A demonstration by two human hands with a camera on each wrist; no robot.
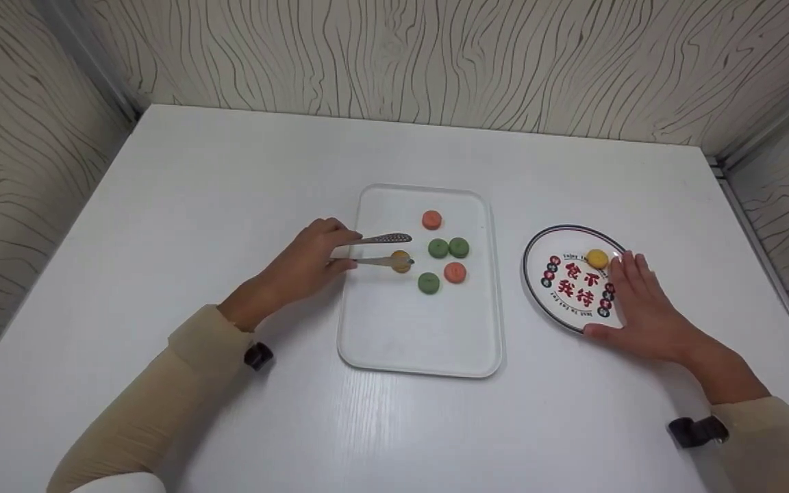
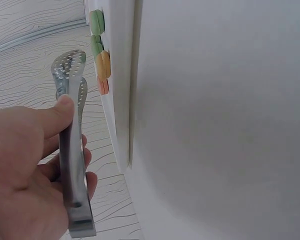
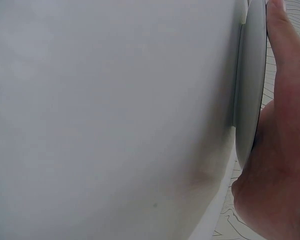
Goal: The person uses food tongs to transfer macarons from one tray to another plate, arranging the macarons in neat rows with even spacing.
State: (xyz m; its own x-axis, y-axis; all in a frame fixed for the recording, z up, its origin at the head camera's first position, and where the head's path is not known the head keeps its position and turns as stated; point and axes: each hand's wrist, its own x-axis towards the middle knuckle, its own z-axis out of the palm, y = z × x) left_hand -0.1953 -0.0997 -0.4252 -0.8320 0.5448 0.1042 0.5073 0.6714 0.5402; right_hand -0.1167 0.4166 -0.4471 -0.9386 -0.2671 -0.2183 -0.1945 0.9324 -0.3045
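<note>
Yellow macaron (image 1: 401, 268) is sitting in tray's (image 1: 422, 335) L half, partly under spread tongs (image 2: 75, 165); L hand (image 1: 307, 261) is gripping those. R of tray, straight-fingered R hand (image 1: 655, 318) is touching plate (image 1: 540, 255). Prob. worth straddling macaron squarely b4 squeezing gently.

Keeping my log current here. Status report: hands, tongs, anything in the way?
Left hand holding tongs, tips apart, one over yellow macaron on tray. Right hand touching plate. No obstruction seen.
</note>
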